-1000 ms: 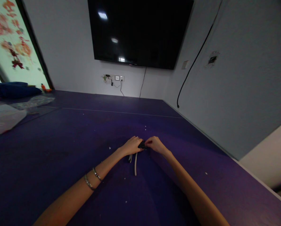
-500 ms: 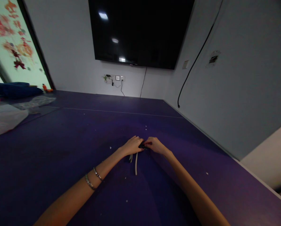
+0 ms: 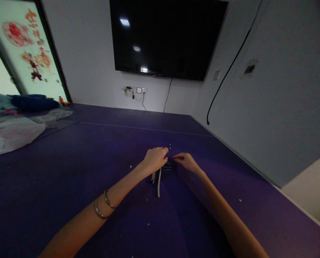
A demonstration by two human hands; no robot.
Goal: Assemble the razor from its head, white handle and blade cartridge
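Observation:
On the dark purple surface (image 3: 95, 172) lies a small black object (image 3: 167, 166) with a ridged or segmented look, too small to name. Just above and left of it is my left hand (image 3: 156, 158), its thumb and forefinger apart and nothing visible between them. To the right, my right hand (image 3: 186, 160) points toward the black object without touching it. Its thumb and fingertips are pressed together; anything in them is too small to make out. A pale cord-like strip (image 3: 159, 184) runs toward me, with a shorter pale piece (image 3: 153, 177) beside it, partly under my left hand.
Clear plastic sheeting (image 3: 17, 134) and a dark blue cloth bundle (image 3: 35, 103) lie at the far left. Small white scraps dot the surface. A wall-mounted television (image 3: 168, 39) hangs ahead, above sockets (image 3: 139, 90). A black cable (image 3: 229, 66) dangles down the right wall.
Both hands have come off the black object, which now lies exposed. My left hand has risen slightly, my right has drawn away to the right. The view has shifted slightly left.

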